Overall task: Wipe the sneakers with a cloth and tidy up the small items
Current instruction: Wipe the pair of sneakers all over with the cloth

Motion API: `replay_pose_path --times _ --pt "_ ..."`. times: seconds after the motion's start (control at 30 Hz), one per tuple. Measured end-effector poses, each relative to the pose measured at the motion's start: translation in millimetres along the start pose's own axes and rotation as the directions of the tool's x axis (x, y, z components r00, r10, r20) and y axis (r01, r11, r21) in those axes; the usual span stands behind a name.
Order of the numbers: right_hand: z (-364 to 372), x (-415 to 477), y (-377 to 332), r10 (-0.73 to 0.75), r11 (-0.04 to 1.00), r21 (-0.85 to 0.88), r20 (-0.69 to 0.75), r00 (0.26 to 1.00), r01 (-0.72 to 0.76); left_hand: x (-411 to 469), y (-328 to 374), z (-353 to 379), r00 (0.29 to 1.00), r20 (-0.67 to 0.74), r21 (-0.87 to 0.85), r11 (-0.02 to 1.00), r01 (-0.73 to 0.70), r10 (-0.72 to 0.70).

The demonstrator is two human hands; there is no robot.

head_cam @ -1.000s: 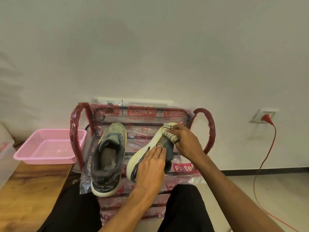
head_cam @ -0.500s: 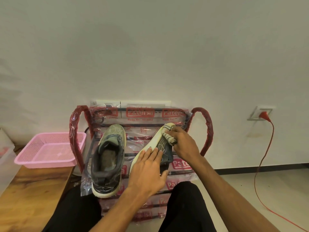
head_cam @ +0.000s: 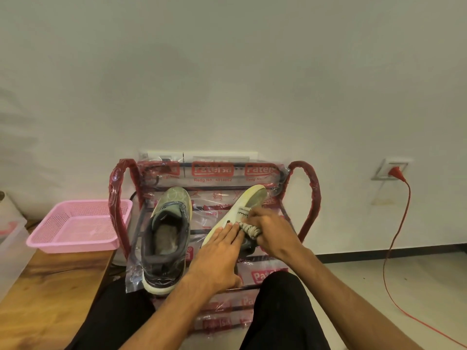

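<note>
Two sneakers sit on the top shelf of a plastic-wrapped red shoe rack (head_cam: 309,198). The left sneaker (head_cam: 168,233) stands upright with its opening facing me. The right sneaker (head_cam: 246,205) is tipped on its side, pale sole edge up. My left hand (head_cam: 218,256) lies flat on its heel end, fingers together, holding it steady. My right hand (head_cam: 274,233) is closed around a bunched beige cloth (head_cam: 250,229) with dark stitching, pressed against the middle of the tipped sneaker's side. The heel of that sneaker is hidden under my hands.
A pink mesh basket (head_cam: 75,227) rests on a wooden bench (head_cam: 45,294) at the left. A red cable (head_cam: 394,236) hangs from a wall socket (head_cam: 391,169) at the right and trails over the floor. My dark-trousered knees frame the rack.
My right hand with the cloth has slid from the sneaker's toe down toward its middle. My left hand stays on the heel end.
</note>
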State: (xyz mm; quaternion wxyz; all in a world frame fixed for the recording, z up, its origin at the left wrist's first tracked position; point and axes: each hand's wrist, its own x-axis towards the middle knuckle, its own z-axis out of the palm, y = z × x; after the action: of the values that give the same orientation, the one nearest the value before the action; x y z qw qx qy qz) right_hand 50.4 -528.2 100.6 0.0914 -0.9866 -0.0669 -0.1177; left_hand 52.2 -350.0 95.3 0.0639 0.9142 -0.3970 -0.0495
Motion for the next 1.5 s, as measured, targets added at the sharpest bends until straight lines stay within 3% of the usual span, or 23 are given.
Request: replay_pose_path --times 0.1,0.23,0.33,0.43,0.57,0.77,1.0,1.17,1.23,1.4,1.5 --pt "-1 -4 4 0.031 0.999 0.034 0.029 0.999 -0.032 1 2 -1 1.000 0.005 0.014 1.000 -0.006 0.006" --pt "0 15 10 0.156 0.988 -0.003 -0.058 0.986 -0.157 3 3 -9 0.997 0.073 0.039 0.999 -0.003 0.000" --pt "4 36 12 0.279 0.960 0.013 -0.125 0.952 -0.279 3 -5 -16 0.989 0.145 0.067 0.998 -0.013 0.003" --pt "3 48 10 0.381 0.925 0.084 -0.166 0.910 -0.372 3 -10 -19 0.992 0.127 0.049 0.999 -0.020 0.013" --pt "5 45 -1 0.353 0.932 0.130 -0.108 0.929 -0.339 3 -18 -19 1.000 0.008 0.007 1.000 0.008 -0.008" --pt "-5 21 -13 0.285 0.958 0.006 0.121 0.951 -0.288 0 -16 -16 0.999 -0.039 0.047 0.999 -0.015 0.017" --pt "-4 34 -1 0.389 0.921 0.053 -0.038 0.920 -0.387 1 -16 -13 0.997 -0.078 0.019 1.000 0.004 -0.003" --pt "-4 28 -12 0.304 0.946 0.060 0.166 0.938 -0.318 2 -17 -12 0.996 -0.084 0.024 1.000 0.005 -0.003" --pt "-15 29 -4 0.325 0.930 0.104 0.214 0.921 -0.352 1 -15 -9 0.995 -0.100 0.035 0.999 -0.006 0.009" --pt "-26 29 11 0.481 0.852 0.200 0.066 0.874 -0.484 -2 -17 -1 0.987 -0.159 0.043 0.999 0.034 -0.026" --pt "-18 33 11 0.496 0.838 0.264 -0.004 0.868 -0.478 -7 -20 1 0.981 -0.181 0.036 0.997 0.074 -0.066"
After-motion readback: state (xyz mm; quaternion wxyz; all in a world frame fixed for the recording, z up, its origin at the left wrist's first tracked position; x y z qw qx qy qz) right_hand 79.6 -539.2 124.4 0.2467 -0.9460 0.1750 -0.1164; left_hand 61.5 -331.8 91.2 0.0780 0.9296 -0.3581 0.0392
